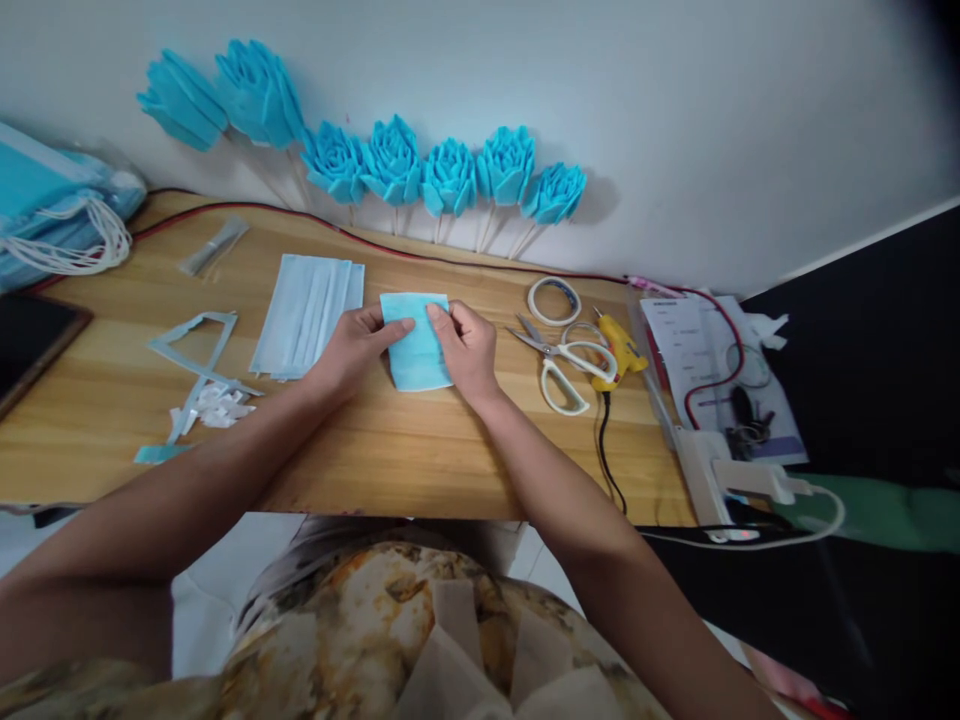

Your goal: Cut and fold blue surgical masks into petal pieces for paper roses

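Both hands hold a folded piece of light blue face mask fabric [417, 350] just above the wooden table. My left hand [356, 345] pinches its left side, thumb on top and fingers behind. On the upper right side, my right hand [471, 350] grips it the same way. Left of my left hand lies a small stack of pleated face masks [304, 310]. White-handled scissors [559, 360] lie spread to the right of my right hand, beside a roll of white tape [553, 301] and a yellow glue gun [619, 352].
Several blue fabric flowers [394, 160] on sticks lean on the wall. Cut strips [199, 350] and white scraps [217, 405] lie at left, near a bag of masks [60, 210] and a dark tablet [34, 340]. A power strip [705, 480] with cables sits at the right edge.
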The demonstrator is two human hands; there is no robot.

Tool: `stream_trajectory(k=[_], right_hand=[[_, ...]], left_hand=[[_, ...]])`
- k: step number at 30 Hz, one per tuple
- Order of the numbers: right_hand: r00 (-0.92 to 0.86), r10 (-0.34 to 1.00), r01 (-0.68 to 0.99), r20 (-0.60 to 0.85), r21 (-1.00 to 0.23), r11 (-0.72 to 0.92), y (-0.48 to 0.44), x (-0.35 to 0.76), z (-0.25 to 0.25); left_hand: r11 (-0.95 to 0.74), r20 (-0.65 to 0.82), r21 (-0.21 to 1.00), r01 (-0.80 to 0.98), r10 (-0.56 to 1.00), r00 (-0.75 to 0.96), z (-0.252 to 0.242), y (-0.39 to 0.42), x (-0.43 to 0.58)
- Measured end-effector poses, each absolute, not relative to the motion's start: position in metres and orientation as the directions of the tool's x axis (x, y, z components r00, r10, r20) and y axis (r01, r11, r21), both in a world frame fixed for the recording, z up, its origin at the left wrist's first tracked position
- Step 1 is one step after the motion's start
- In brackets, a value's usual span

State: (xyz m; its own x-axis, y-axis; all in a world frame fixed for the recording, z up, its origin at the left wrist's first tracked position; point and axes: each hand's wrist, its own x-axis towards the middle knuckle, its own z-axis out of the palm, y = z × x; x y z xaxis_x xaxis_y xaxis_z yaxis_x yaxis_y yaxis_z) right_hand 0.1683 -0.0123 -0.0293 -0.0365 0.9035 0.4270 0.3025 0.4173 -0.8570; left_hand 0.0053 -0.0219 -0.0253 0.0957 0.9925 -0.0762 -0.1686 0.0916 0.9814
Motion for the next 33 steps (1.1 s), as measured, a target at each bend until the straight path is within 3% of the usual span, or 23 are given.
stream_trajectory(k=[14,21,33], right_hand=[[0.025,0.932,0.308,0.361,-0.89,0.337,-0.014,0.171,-0.031],[0.027,0.912,0.313,0.409,-0.87,0.381,-0.013,0.17,-0.035],[0.087,0.904,0.339,0.419,-0.866,0.368,-0.008,0.171,-0.037]], left_hand=[[0.009,0.002,0.99,-0.138,0.997,0.083,-0.027,-0.019,0.003],[-0.019,0.02,0.994,-0.107,1.0,0.012,-0.022,-0.016,-0.005],[-0.156,0.148,0.986,0.052,0.98,0.134,-0.024,-0.014,-0.01]])
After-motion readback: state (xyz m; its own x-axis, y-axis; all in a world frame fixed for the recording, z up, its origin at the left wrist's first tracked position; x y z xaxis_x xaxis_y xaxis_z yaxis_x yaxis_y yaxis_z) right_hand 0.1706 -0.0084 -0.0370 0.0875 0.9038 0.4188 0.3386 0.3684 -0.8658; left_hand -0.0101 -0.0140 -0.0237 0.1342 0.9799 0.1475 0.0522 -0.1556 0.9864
